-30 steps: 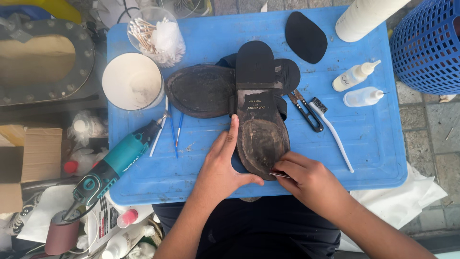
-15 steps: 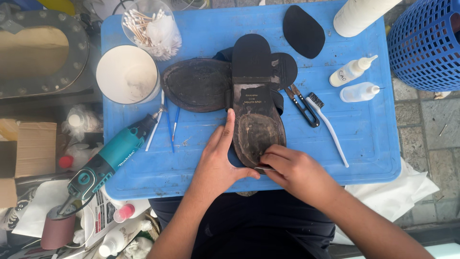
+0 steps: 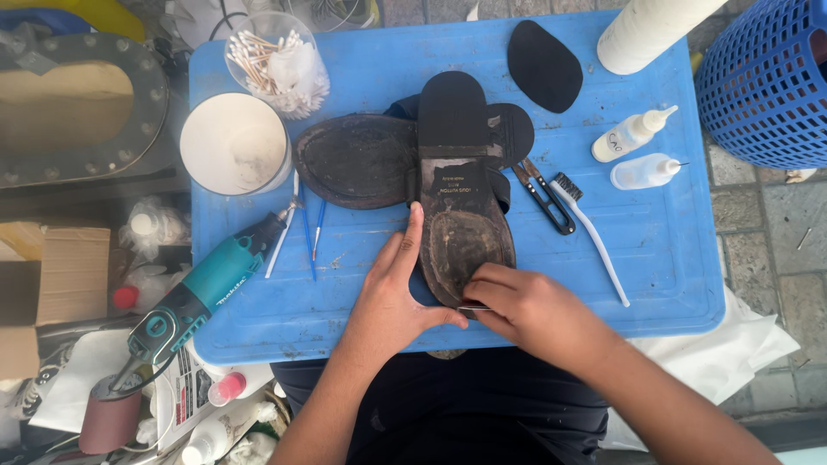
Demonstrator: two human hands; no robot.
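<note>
A dark, worn shoe [image 3: 463, 220] lies sole-up on a blue plastic table top [image 3: 379, 258], its toe toward me. My left hand [image 3: 394, 288] presses flat against the sole's left edge, thumb under the toe. My right hand [image 3: 525, 308] is closed on a thin metal tool [image 3: 472, 306] at the toe end of the sole. A second sole-up shoe [image 3: 357, 160] lies crosswise behind it.
On the table are a white cup [image 3: 234, 144], a clear cup of cotton swabs [image 3: 274, 60], a teal rotary tool [image 3: 194, 294], small brushes [image 3: 308, 228], black clippers [image 3: 543, 196], a white toothbrush [image 3: 594, 234], two small squeeze bottles [image 3: 633, 133], a black sole piece [image 3: 543, 65] and a white roll [image 3: 650, 30]. A blue basket [image 3: 767, 82] stands right.
My right hand has slid left along the toe edge of the sole with the thin tool. My left hand has stayed against the shoe.
</note>
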